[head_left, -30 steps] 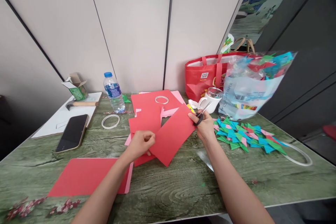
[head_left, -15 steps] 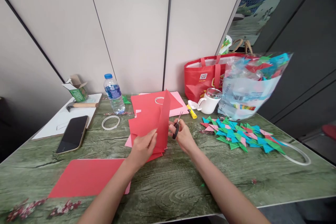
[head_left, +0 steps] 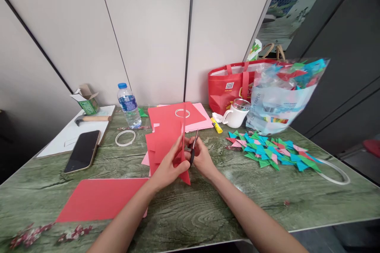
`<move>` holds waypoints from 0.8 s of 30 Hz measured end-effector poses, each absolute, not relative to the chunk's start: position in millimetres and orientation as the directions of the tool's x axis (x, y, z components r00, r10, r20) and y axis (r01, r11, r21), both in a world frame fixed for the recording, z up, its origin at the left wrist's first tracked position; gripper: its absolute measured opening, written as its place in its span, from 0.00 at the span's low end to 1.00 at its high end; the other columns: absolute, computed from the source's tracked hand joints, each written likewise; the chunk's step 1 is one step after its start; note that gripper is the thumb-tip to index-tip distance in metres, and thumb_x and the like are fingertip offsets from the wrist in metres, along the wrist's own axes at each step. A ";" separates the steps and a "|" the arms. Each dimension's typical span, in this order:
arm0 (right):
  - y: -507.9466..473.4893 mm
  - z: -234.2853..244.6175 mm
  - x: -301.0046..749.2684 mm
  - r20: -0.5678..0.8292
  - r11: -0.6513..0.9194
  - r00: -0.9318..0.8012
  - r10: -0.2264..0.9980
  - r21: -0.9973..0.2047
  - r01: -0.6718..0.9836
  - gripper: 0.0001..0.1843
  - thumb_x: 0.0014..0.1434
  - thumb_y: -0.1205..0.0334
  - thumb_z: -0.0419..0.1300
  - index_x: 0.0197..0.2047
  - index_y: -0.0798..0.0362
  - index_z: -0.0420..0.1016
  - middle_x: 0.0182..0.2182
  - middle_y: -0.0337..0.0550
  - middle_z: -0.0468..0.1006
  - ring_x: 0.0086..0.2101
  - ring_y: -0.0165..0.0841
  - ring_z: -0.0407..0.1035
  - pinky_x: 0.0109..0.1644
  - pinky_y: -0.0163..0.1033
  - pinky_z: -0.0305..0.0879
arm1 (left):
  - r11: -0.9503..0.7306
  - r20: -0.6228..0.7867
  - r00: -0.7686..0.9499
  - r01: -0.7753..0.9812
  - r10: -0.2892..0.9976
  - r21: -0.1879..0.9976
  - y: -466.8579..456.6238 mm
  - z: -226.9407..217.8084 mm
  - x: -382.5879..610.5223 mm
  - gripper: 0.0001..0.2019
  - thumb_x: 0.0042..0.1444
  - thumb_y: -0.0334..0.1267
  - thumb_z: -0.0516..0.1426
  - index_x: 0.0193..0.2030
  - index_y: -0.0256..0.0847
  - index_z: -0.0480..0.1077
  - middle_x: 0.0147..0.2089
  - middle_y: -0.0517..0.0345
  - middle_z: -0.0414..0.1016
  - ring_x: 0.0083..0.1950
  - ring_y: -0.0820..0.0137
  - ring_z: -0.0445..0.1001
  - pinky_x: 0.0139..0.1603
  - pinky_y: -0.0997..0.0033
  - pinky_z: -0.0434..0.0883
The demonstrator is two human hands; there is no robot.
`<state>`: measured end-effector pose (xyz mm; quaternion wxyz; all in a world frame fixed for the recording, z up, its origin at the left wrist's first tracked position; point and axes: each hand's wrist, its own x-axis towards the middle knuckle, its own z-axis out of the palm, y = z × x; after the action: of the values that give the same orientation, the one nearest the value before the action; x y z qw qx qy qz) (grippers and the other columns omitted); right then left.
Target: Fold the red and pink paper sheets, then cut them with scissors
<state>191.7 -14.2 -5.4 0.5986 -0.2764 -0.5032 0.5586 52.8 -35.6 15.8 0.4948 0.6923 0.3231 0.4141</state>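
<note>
Mid-frame, over a green wood-grain desk [head_left: 267, 201] before pale panels [head_left: 148, 27], the left hand [head_left: 168, 169] is holding a red paper sheet [head_left: 186, 178], the right hand [head_left: 203, 159] black-handled scissors [head_left: 192, 155].

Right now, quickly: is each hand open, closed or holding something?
Left hand: closed on a red sheet seen nearly edge-on.
Right hand: closed, holding black-handled scissors beside that sheet.

Likely home craft table [head_left: 267, 201]: scissors [head_left: 192, 155], folded paper pieces [head_left: 268, 151], white mug [head_left: 237, 117].
</note>
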 end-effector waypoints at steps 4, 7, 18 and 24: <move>-13.9 -2.9 191.8 0.292 0.215 -0.130 0.948 -0.884 -0.414 0.20 0.43 0.62 0.67 0.33 0.48 0.58 0.37 0.38 0.71 0.34 0.30 0.66 0.38 0.35 0.64 | -0.235 0.221 0.386 -0.010 0.896 0.972 -37.2 20.4 55.3 0.47 0.47 0.39 0.61 0.66 0.52 0.33 0.67 0.49 0.48 0.62 0.56 0.57 0.57 0.58 0.61; -12.6 -3.7 192.5 0.252 0.199 -0.074 0.965 -0.885 -0.421 0.20 0.43 0.61 0.67 0.33 0.48 0.58 0.33 0.36 0.72 0.32 0.30 0.67 0.37 0.35 0.64 | -0.246 0.211 0.275 0.099 0.938 0.964 -37.4 23.0 54.7 0.53 0.41 0.38 0.64 0.66 0.51 0.32 0.67 0.48 0.48 0.64 0.57 0.53 0.60 0.57 0.57; 11.4 -17.6 222.4 0.296 0.332 0.347 0.890 -0.942 -0.049 0.17 0.43 0.60 0.64 0.35 0.52 0.63 0.24 0.32 0.64 0.25 0.27 0.59 0.28 0.32 0.56 | -0.066 0.028 -0.159 -0.242 0.987 0.968 -13.2 26.4 34.4 0.47 0.33 0.36 0.68 0.62 0.41 0.52 0.41 0.53 0.74 0.43 0.62 0.74 0.49 0.59 0.67; 12.5 -15.4 230.3 0.383 0.370 0.436 0.815 -0.922 0.119 0.14 0.46 0.61 0.61 0.37 0.54 0.65 0.25 0.34 0.64 0.25 0.28 0.59 0.29 0.32 0.55 | 0.098 0.078 0.277 -0.569 0.958 0.817 -20.7 32.8 29.5 0.28 0.42 0.54 0.61 0.46 0.35 0.70 0.44 0.45 0.76 0.49 0.57 0.72 0.50 0.59 0.68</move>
<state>230.3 12.5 -15.4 0.6836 -0.5005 -0.4664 0.2543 29.5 -20.7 32.8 0.6975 0.3898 0.2496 0.5471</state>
